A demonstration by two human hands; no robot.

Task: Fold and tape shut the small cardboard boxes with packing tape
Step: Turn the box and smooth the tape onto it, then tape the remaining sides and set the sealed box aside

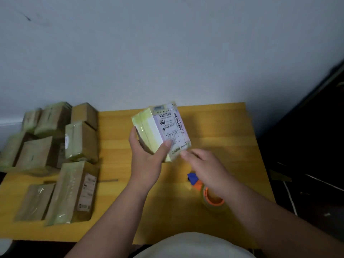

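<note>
I am holding the taped small box (162, 130) tilted above the yellow table (223, 131), my left hand (147, 155) gripping its lower end, my right hand (202, 168) fingering its corner, tape roll (214, 200) lying at five o'clock, finished boxes (55, 146) piled at nine o'clock.

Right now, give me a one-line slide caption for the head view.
Left hand grips a taped, labelled cardboard box above the yellow wooden table; right hand touches its corner.

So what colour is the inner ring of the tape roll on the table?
Orange; the tape roll shows best in the head view, partly behind the right hand.
</note>
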